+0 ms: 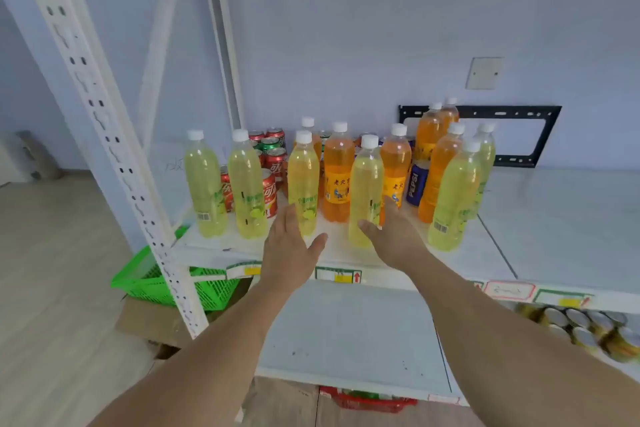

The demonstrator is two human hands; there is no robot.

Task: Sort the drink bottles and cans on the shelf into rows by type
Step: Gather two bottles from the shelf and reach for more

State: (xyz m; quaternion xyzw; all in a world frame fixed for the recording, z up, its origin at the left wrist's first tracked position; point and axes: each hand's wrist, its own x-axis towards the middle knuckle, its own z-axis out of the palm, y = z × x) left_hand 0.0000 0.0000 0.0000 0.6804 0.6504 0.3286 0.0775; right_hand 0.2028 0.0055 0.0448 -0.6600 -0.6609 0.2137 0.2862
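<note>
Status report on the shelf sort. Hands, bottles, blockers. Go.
Left hand open, empty, by a yellow bottle. Right hand open at another yellow bottle, no grip yet. Orange bottles and red cans mixed in, unsorted.

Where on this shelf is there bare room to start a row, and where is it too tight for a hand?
Free: the shelf board right of the rightmost yellow bottle, below the black bracket; also the front strip between the left hand and right hand. Crowded: the red cans behind the left bottles, and the Pepsi can wedged between orange bottles.
</note>
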